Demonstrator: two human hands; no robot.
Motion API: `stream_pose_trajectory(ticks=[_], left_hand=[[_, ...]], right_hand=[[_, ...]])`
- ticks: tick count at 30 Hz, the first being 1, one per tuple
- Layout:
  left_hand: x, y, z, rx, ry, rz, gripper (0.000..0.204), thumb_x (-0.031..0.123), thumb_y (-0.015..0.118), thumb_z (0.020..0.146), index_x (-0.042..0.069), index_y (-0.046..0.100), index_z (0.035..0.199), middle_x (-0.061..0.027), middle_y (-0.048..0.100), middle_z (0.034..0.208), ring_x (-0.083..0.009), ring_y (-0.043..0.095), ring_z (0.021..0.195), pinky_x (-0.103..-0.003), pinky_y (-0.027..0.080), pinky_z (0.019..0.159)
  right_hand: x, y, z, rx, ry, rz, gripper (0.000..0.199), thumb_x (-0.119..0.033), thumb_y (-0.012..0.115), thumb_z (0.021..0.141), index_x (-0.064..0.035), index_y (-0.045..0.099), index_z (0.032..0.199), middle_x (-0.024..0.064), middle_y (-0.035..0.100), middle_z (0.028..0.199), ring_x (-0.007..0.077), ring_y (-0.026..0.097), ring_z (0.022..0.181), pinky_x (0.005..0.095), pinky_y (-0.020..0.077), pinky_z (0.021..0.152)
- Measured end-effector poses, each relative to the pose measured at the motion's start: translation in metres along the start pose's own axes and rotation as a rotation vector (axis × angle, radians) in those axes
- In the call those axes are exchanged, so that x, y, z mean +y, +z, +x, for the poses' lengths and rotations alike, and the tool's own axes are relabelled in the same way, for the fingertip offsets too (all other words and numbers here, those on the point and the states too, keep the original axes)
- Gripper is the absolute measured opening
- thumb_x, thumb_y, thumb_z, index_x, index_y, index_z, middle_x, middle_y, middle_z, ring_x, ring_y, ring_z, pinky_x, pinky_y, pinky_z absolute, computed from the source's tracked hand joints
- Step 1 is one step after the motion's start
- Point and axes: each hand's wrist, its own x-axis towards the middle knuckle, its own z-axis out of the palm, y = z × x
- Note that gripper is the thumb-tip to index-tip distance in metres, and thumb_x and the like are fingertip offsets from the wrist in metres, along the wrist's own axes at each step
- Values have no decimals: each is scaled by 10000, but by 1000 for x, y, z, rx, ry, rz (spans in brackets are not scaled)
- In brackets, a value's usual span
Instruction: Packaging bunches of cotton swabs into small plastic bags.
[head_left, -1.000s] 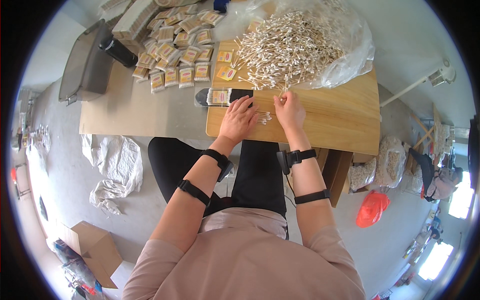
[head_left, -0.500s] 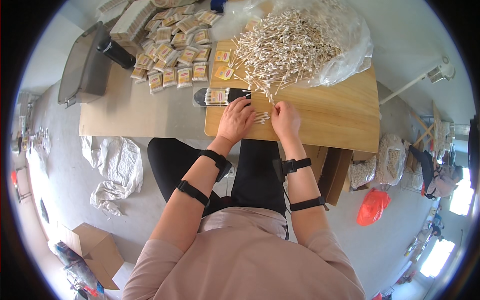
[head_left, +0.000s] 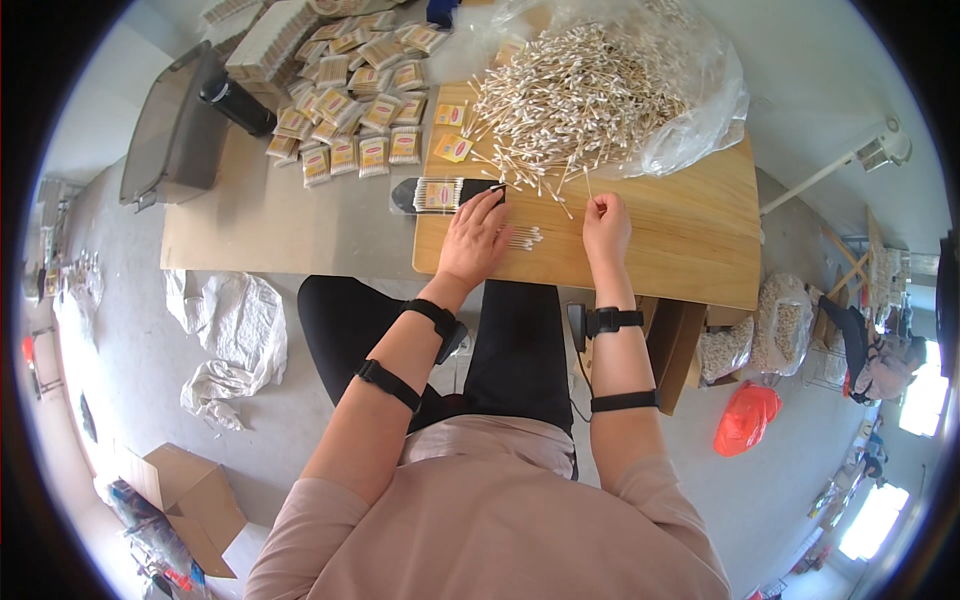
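My right hand is closed in a pinch on a cotton swab, whose tip points away from me toward the pile. Behind it lies a big heap of loose cotton swabs on the wooden board. My left hand lies flat with its fingers stretched out, its fingertips at the right end of a black strip. On that strip sits a small pack of swabs with a yellow card. A few loose swabs stick out beside my left hand; their other ends are hidden under it.
Several filled swab packs are piled at the back left, beside a black bottle and a grey bin. Two yellow cards lie on the board. A clear plastic bag surrounds the heap. A white lamp arm stands at the right.
My right hand has moved to the right, away from my left hand, and now pinches a single swab out beside the heap. The left hand has stayed nearly still.
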Motion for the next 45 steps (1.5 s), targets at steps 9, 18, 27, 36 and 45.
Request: stream_pose_trajectory(ticks=[9, 18, 27, 36, 45], left_hand=[[0, -1, 2, 86, 36, -38, 296, 199, 596, 875, 70, 593, 1141, -84, 559, 1263, -277, 475, 1239, -411, 376, 1042], [4, 0, 2, 6, 29, 41, 326, 249, 586, 890, 100, 588, 1180, -74, 543, 1295, -247, 461, 1259, -403, 352, 1064], [1, 0, 1, 6, 5, -1, 382, 287, 586, 893, 97, 561, 1223, -78, 529, 1313, -260, 453, 1267, -414, 343, 1068], [2, -1, 2, -48, 41, 71, 429, 296, 559, 912, 108, 529, 1295, -67, 513, 1346, -249, 427, 1296, -411, 318, 1085], [-7, 5, -3, 67, -29, -69, 382, 237, 558, 905, 86, 551, 1256, -83, 541, 1309, -260, 453, 1271, -402, 349, 1064]], right_hand=[[-39, 17, -29, -298, -428, -130, 77, -146, 633, 849, -93, 580, 866, 90, 611, 875, 328, 622, 763, 442, 505, 639], [-70, 53, -6, -180, -326, -226, 95, -192, 621, 868, -107, 590, 898, 80, 629, 900, 315, 642, 746, 439, 513, 623], [-27, 9, -11, -193, -369, -204, 64, -175, 638, 851, -118, 608, 848, 66, 620, 857, 314, 635, 745, 434, 496, 603], [-24, -1, -35, -282, -346, -87, 74, -135, 649, 833, -94, 627, 891, 80, 618, 862, 315, 627, 743, 415, 506, 637], [-34, 15, -35, -241, -287, 0, 71, -106, 650, 821, -96, 623, 885, 79, 627, 885, 314, 627, 794, 415, 506, 660]])
